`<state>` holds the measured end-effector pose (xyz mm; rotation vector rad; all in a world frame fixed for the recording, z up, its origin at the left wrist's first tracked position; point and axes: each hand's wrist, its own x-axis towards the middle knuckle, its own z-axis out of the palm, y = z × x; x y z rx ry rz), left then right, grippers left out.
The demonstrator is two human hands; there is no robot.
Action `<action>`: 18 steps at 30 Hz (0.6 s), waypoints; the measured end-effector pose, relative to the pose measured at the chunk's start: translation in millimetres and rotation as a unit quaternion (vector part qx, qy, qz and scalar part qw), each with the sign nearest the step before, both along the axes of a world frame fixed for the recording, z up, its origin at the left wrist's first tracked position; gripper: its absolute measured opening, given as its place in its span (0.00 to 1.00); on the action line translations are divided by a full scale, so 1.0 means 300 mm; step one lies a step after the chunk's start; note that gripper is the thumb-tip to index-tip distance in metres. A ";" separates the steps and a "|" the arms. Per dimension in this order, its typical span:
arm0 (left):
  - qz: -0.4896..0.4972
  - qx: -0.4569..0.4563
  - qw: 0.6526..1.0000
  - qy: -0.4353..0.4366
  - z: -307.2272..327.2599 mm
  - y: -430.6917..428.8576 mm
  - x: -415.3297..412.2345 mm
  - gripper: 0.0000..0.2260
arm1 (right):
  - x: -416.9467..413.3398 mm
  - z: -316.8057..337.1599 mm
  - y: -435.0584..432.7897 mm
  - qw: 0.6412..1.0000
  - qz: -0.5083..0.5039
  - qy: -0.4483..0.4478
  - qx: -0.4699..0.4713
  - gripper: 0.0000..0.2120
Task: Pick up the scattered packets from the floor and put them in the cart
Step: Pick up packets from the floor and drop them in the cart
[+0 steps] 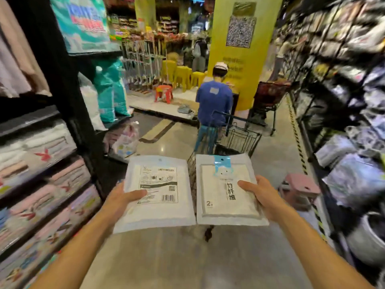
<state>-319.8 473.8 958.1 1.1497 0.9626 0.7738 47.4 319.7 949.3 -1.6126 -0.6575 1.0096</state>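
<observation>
The left hand [123,198] grips a flat white barcode-labelled packet [160,213], the right hand [263,195] a blue-tagged white packet [218,190]; the black wire cart [239,140] stands directly ahead, just beyond both.

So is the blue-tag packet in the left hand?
No, the right hand holds the blue-tag packet; the left hand holds the barcode packet.

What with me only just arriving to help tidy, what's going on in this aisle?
A person's left hand grips a flat white plastic packet with a barcode label, and the right hand grips a flat white plastic packet with a blue header. They are held side by side above the floor. The black wire cart stands just ahead, and neither packet is in it yet.
</observation>
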 end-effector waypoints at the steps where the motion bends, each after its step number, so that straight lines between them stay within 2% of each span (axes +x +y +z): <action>1: -0.013 -0.003 1.000 -0.001 -0.008 0.014 0.101 0.19 | 0.088 0.005 -0.029 1.000 -0.014 0.001 -0.005 0.19; 4: -0.048 -0.007 0.999 -0.002 -0.006 0.051 0.361 0.20 | 0.322 0.002 -0.084 0.998 -0.057 0.009 -0.012 0.15; 9: -0.091 0.006 0.996 0.009 0.012 0.148 0.703 0.19 | 0.616 -0.020 -0.066 0.995 -0.101 0.018 -0.006 0.16; 11: -0.105 0.003 0.994 -0.004 0.001 0.215 0.830 0.24 | 0.722 -0.020 -0.016 0.995 -0.101 0.015 -0.009 0.16; 14: -0.103 0.006 0.995 -0.008 -0.031 0.333 1.006 0.19 | 0.884 -0.017 0.101 0.995 -0.099 0.008 -0.015 0.17; 18: -0.102 0.009 0.995 -0.001 -0.057 0.506 1.220 0.17 | 1.100 0.015 0.307 0.995 -0.099 -0.004 -0.022 0.16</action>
